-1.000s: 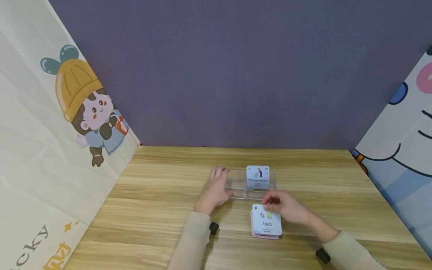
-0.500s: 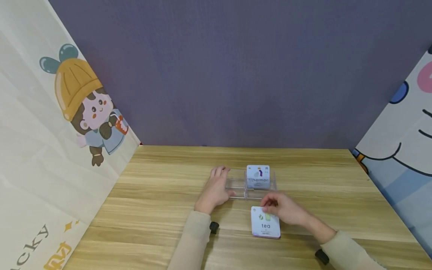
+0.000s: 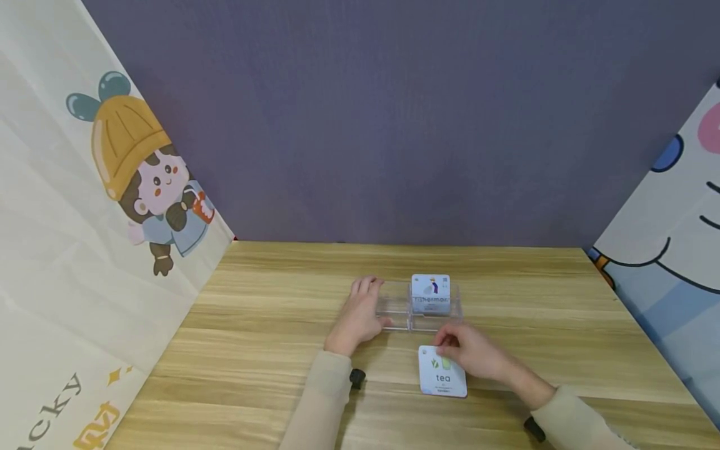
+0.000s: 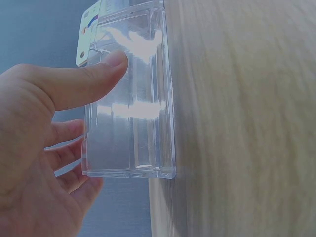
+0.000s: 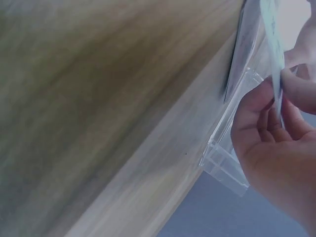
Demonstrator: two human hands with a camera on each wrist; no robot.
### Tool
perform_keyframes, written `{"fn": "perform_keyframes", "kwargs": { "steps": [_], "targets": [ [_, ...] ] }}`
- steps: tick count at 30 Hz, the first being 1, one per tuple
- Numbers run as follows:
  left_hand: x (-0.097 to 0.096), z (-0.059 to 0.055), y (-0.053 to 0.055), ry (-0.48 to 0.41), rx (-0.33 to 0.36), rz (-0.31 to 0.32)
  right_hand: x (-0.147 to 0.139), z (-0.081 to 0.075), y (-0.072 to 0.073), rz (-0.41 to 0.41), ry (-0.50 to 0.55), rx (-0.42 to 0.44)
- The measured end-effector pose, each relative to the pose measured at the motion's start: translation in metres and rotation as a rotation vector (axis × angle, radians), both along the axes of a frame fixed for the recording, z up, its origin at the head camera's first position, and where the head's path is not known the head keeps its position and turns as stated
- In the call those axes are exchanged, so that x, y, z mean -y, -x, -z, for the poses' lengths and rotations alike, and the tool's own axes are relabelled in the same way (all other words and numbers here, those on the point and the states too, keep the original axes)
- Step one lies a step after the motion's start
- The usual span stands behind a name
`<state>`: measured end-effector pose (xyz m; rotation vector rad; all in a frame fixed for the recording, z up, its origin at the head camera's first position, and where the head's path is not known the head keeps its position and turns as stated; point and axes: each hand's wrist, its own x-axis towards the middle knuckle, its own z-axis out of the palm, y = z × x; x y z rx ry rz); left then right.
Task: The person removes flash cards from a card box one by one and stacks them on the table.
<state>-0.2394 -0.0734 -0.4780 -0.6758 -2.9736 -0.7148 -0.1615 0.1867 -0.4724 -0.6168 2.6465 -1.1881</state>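
Observation:
My left hand (image 3: 355,320) grips the left end of a clear plastic card holder (image 3: 392,306). In the left wrist view the thumb lies across the front of the holder and the other fingers are behind it. A "fisherman" flashcard (image 3: 430,285) leans in the right compartment. In front of the holder, my right hand (image 3: 475,353) pinches a white "tea" flashcard (image 3: 443,382) by its top edge, between thumb and curled fingers. The right wrist view shows this card edge-on, raised over a flat stack of cards (image 5: 244,47) on the table. From the head view it hides that stack.
The wooden table (image 3: 270,350) runs back to a dark purple panel (image 3: 360,125). Light printed curtains stand at both sides, with a cartoon figure (image 3: 157,169) on the left one. A small black device (image 3: 357,378) sits at each wrist.
The "tea" card has shifted slightly left and down, and the pink-edged cards that showed beneath it are covered now. My left hand and the holder have stayed put.

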Motion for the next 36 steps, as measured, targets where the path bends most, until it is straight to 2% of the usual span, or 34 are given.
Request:
{"fn": "perform_keyframes", "kwargs": {
  "steps": [5, 13, 16, 20, 29, 36],
  "targets": [
    [0.000, -0.001, 0.000, -0.007, 0.007, -0.004, 0.006, 0.002, -0.003, 0.035, -0.117, -0.049],
    [0.000, -0.001, 0.000, -0.007, 0.003, -0.003, 0.015, 0.000, -0.008, 0.080, -0.242, -0.149],
    [0.000, -0.001, 0.000, -0.005, -0.002, -0.001, 0.019, 0.000, -0.009, 0.099, -0.289, -0.150],
    [0.000, 0.000, 0.001, -0.001, -0.006, -0.002, 0.021, -0.001, -0.009, 0.110, -0.315, -0.142],
    [0.000, 0.000, 0.001, -0.005, -0.001, 0.002, 0.027, 0.003, -0.008, 0.109, -0.397, -0.188],
    [0.001, 0.000, 0.000, -0.005, -0.003, 0.005, 0.027, 0.006, -0.009, 0.097, -0.403, -0.210]
  ]
}}
